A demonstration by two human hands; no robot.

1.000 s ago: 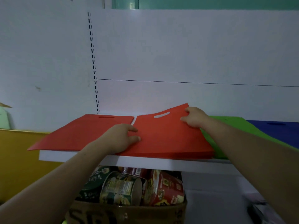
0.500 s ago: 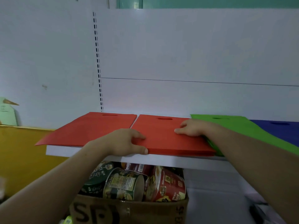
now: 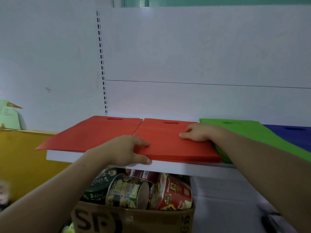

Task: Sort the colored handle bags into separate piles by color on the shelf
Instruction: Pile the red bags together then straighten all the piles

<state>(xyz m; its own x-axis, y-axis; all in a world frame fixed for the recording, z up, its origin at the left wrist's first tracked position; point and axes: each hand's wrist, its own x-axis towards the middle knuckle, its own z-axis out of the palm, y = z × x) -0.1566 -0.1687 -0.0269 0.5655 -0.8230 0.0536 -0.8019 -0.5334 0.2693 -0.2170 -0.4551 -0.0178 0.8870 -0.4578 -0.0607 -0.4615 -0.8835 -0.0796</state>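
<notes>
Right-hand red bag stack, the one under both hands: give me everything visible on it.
The right red bag stack is a pile of flat, matte red bags, fabric-like in look, with layered edges visible along its front. An oval handle cutout sits near the back edge. It lies flat on the white shelf, beside another red pile on its left and against the green bags on its right. The left hand grips its front left corner; the right hand presses on top.

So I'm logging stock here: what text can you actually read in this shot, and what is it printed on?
"SP": large dark letters on the cardboard box front; the rest is cut off.
Small digits on the box's right edge: too blurred to read.
Noodle cup labels: too small to read.
Green sign at left: blurred.
Bags: no text.
</notes>
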